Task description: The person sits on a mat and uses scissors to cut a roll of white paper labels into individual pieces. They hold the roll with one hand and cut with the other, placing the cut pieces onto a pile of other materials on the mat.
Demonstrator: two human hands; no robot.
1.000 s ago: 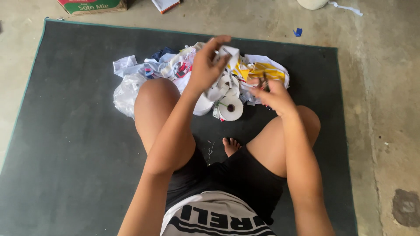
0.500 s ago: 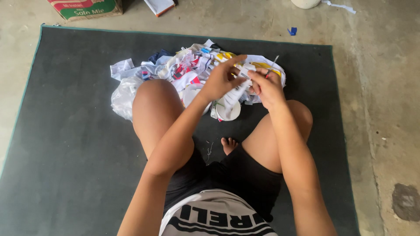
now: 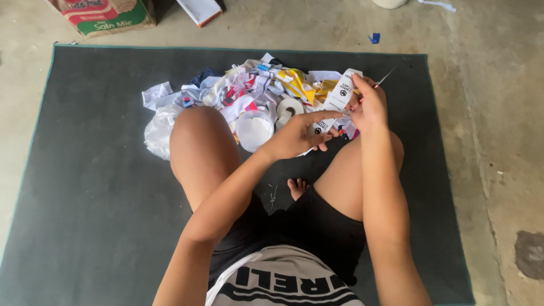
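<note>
I sit cross-legged on a dark mat (image 3: 96, 187). My left hand (image 3: 303, 135) pinches the lower end of a white strip of printed labels (image 3: 341, 92). My right hand (image 3: 369, 105) holds the strip's upper part together with a thin metal tool (image 3: 386, 76); only its tip shows, and I cannot tell what kind it is. Both hands hover over my right knee, just right of a heap of white and coloured label scraps (image 3: 249, 88). Two white tape rolls (image 3: 290, 107) lie at the heap's near edge.
A crumpled clear plastic bag (image 3: 157, 133) lies left of my left knee. Beyond the mat, on the concrete floor, stand a cardboard box (image 3: 105, 14), a flat white packet (image 3: 199, 10), a small blue scrap (image 3: 374, 38) and a white round object (image 3: 390, 3).
My left hand left the heap and came to meet the right one. Both hands then shifted right and lifted the label strip clear of the scraps.
</note>
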